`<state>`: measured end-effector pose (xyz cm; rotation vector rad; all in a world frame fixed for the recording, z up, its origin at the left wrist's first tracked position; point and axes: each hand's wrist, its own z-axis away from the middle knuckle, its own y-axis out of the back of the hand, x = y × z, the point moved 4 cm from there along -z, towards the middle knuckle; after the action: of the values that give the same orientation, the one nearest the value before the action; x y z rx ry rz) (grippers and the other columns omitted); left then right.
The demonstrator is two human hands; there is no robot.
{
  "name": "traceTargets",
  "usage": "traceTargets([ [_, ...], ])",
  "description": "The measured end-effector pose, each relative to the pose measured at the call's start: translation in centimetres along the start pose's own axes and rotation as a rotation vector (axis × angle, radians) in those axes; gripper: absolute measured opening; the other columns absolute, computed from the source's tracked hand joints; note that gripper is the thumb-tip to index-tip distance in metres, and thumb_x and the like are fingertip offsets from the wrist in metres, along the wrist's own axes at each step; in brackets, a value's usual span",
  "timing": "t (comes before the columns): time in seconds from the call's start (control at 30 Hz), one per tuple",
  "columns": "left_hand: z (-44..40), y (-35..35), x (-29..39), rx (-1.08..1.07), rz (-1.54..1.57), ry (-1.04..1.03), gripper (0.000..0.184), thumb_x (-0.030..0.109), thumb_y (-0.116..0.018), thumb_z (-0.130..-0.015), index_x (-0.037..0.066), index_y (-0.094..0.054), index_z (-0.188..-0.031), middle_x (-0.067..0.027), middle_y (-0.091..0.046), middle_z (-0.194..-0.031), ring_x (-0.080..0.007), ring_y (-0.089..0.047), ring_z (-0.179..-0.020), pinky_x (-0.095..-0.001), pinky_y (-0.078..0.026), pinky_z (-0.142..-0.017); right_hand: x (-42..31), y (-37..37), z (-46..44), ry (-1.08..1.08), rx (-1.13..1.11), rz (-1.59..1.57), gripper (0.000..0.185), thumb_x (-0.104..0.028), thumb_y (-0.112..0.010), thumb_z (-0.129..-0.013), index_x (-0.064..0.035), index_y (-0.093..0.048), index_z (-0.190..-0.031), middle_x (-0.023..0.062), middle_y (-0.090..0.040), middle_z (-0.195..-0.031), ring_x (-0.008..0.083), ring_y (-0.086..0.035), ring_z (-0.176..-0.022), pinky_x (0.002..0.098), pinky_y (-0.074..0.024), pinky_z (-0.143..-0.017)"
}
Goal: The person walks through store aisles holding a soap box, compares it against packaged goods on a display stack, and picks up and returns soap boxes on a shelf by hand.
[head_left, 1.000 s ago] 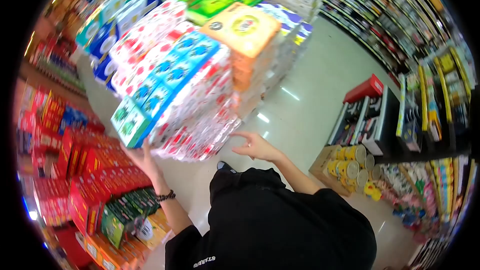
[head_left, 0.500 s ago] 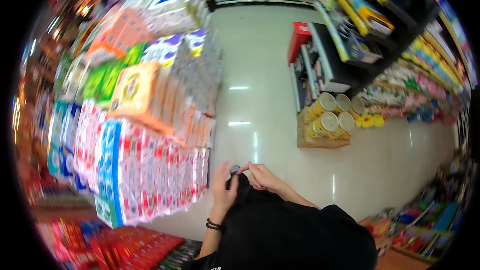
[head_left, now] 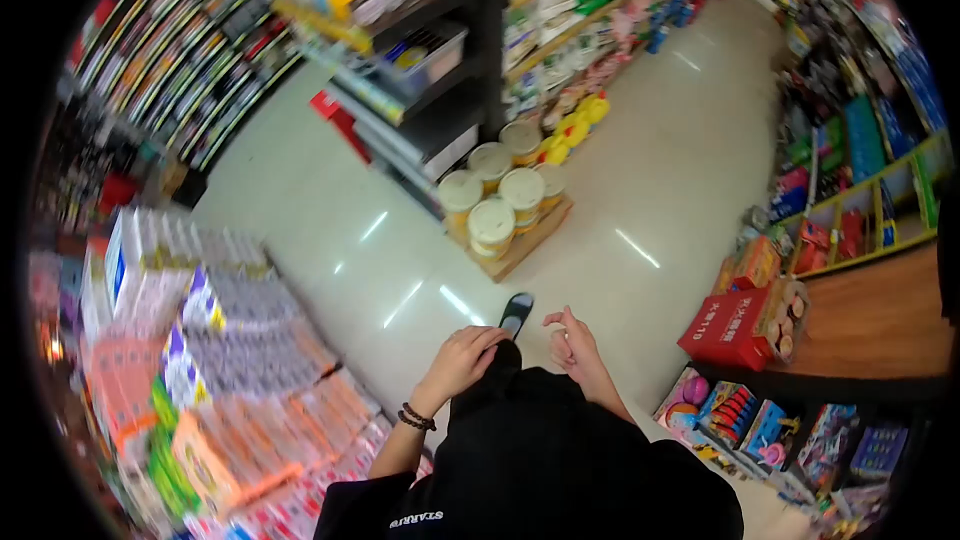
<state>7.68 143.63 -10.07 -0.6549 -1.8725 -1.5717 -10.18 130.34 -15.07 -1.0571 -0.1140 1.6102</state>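
Both hands hang in front of the body, just apart: the left hand (head_left: pixel 462 364) has its fingers loosely stretched over the black clothing (head_left: pixel 560 450), and whether it touches the cloth I cannot tell; the right hand (head_left: pixel 574 346) is half curled with fingers raised. A dark bracelet (head_left: pixel 416 418) circles the left wrist. Between the hands and just ahead of them, a shoe (head_left: pixel 516 313) shows on the pale floor (head_left: pixel 640 310). Farther ahead, lidded tubs (head_left: pixel 520 190) stand on a cardboard box (head_left: pixel 530 248). Well to the left of the left hand are stacked orange packs (head_left: pixel 285 440); to the right of the right hand sit a red box (head_left: pixel 730 328) and, nearer the body, boxed toys (head_left: pixel 730 410).
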Motion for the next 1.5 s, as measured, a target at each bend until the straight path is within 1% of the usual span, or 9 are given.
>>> traceTargets([
  [0.33,-28.9,-2.6,2.4,-0.252,0.021,-0.327,0.031,0.01,-0.066,-0.088,0.004,-0.063,-0.119,-0.0159,-0.067,-0.113,-0.036,-0.063,-0.106,-0.0441,-0.051,-0.09,-18.0,5.5,-2.4,0.326,0.221,-0.172,0.047,-0.041,-0.035,-0.11,-0.0027,-0.058,-0.098,-0.0044,-0.027,-0.044,0.0076,-0.022,-0.033,0.0252,-0.0198,-0.035],
  [0.53,-38.7,-8.1,5.2,-0.5,0.087,-0.454,0.031,0.015,-0.065,-0.091,0.005,-0.064,-0.12,-0.0167,-0.067,-0.114,-0.0367,-0.063,-0.106,-0.0441,-0.052,-0.091,-19.7,11.0,-0.9,0.532,0.368,-0.456,0.05,-0.041,-0.032,-0.111,0.0007,-0.057,-0.096,-0.003,-0.03,-0.045,0.0078,-0.025,-0.033,0.0245,-0.0202,-0.034],
  [0.77,-46.4,-18.5,10.8,-0.788,0.064,-0.746,0.032,0.016,-0.064,-0.09,-0.001,-0.062,-0.117,-0.0206,-0.068,-0.108,-0.0384,-0.064,-0.102,-0.046,-0.052,-0.089,-26.2,18.6,-4.1,0.545,0.32,-0.389,0.058,-0.044,-0.028,-0.111,-0.0005,-0.062,-0.092,-0.0022,-0.031,-0.042,0.0085,-0.025,-0.031,0.0239,-0.0213,-0.033],
  [0.97,-56.0,-25.0,14.4,-0.893,-0.098,-0.657,0.029,0.019,-0.068,-0.087,-0.004,-0.059,-0.102,-0.0228,-0.065,-0.103,-0.04,-0.064,-0.101,-0.0494,-0.051,-0.09,-40.4,26.6,-9.3,0.539,0.245,-0.309,0.069,-0.049,-0.03,-0.109,0.0039,-0.066,-0.084,-0.0002,-0.035,-0.042,0.0099,-0.026,-0.032,0.0264,-0.0225,-0.034],
  [1.13,-67.2,-26.5,17.2,-0.811,-0.369,-0.628,0.041,0.019,-0.066,-0.088,-0.002,-0.056,-0.121,-0.0194,-0.063,-0.111,-0.0357,-0.059,-0.111,-0.0474,-0.05,-0.093,-50.5,31.4,-12.6,0.487,0.199,-0.16,0.072,-0.048,-0.029,-0.11,0.0056,-0.066,-0.078,0.0003,-0.033,-0.04,0.0103,-0.026,-0.03,0.0265,-0.0224,-0.034],
  [1.23,-72.3,-26.8,18.9,-0.661,-0.328,-0.641,0.059,0.018,-0.065,-0.089,0.002,-0.043,-0.141,-0.0201,-0.059,-0.126,-0.0407,-0.06,-0.11,-0.047,-0.049,-0.097,-55.4,33.2,-14.1,0.453,0.172,-0.122,0.075,-0.049,-0.027,-0.11,0.0057,-0.066,-0.075,0.0005,-0.033,-0.039,0.0108,-0.025,-0.029,0.0269,-0.0222,-0.033],
  [1.27,-73.7,-27.4,18.8,-0.63,-0.246,-0.607,0.061,0.018,-0.065,-0.088,0.005,-0.043,-0.143,-0.0229,-0.062,-0.118,-0.0412,-0.06,-0.111,-0.0469,-0.048,-0.097,-57.0,33.4,-14.2,0.454,0.158,-0.131,0.075,-0.049,-0.027,-0.11,0.0058,-0.066,-0.075,0.0005,-0.033,-0.038,0.0108,-0.025,-0.029,0.0269,-0.0223,-0.033],
  [1.37,-76.8,-29.4,18.5,-0.676,-0.172,-0.498,0.048,0.018,-0.066,-0.085,-0.001,-0.052,-0.127,-0.0204,-0.064,-0.105,-0.0378,-0.062,-0.102,-0.047,-0.05,-0.091,-60.0,35.0,-16.3,0.482,0.104,-0.211,0.076,-0.048,-0.026,-0.11,0.0057,-0.066,-0.074,0.0005,-0.034,-0.038,0.011,-0.025,-0.028,0.0267,-0.0223,-0.032],
  [1.5,-80.9,-32.6,16.5,-0.968,-0.271,-0.436,0.042,0.021,-0.067,-0.086,-0.003,-0.06,-0.119,-0.0226,-0.065,-0.108,-0.0398,-0.064,-0.101,-0.049,-0.053,-0.088,-64.1,37.9,-18.3,0.438,0.134,-0.209,0.076,-0.047,-0.024,-0.111,0.006,-0.067,-0.076,-0.0003,-0.032,-0.038,0.011,-0.025,-0.029,0.0262,-0.0221,-0.032],
])
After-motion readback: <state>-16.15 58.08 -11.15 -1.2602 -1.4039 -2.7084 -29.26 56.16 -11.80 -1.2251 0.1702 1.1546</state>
